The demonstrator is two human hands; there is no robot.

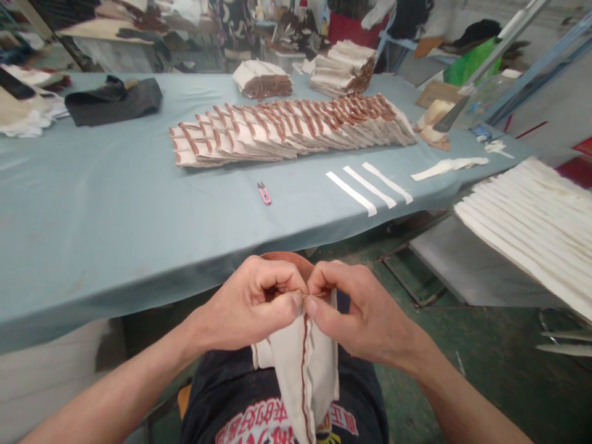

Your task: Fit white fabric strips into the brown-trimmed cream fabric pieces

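Observation:
My left hand (263, 299) and my right hand (354, 305) meet in front of my lap, thumbs and forefingers pinched at one spot. Between them they grip the top edge of a sewn piece of cream cloth (290, 357), which hangs down over my dark apron. A brown seam runs down its length. Behind my fingers shows a curved reddish-brown part (287, 256); whether it belongs to the cloth I cannot tell. On the table beyond lies a small pair of pink thread snips (264, 193), apart from both hands.
The blue-covered table (139, 228) carries a long row of overlapping cream-and-brown pieces (291, 129), two stacks behind it, white strips (370, 187) and a dark folded cloth (113, 102). To the right, white layered cloth (531, 228) lies on another surface. A metal bar (502, 46) slants at upper right.

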